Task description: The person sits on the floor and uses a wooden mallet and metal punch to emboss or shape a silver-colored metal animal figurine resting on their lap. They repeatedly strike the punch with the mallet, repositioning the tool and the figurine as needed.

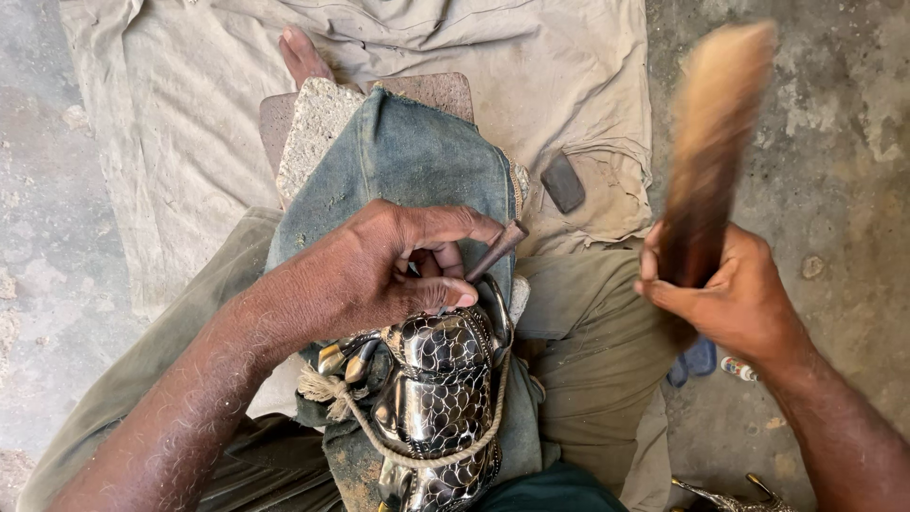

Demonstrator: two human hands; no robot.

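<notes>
Gripping a thin metal punch (495,250) between the thumb and the fingers, the left hand (379,265) rests on a shiny metal piece (438,379) that has a scale pattern cut into its surface. The punch leans, with its upper end pointing up to the right and its lower end going down toward the top of the metal piece, where the fingers hide the tip. The metal piece lies on a blue denim cloth (408,152) in the person's lap, and a rope (417,457) goes around it in a loop and presses on it. The denim cloth covers a rough stone block (313,123), which shows at the upper left of the cloth. The right hand (730,294) is closed around the lower end of a wooden mallet (711,142), raised to the right of the lap and well apart from the punch; the mallet is blurred. A bare foot (303,55) shows above the block, on a pale sheet (171,114) spread over the concrete floor (834,190). A small dark block (563,182) lies on the sheet near the denim.
</notes>
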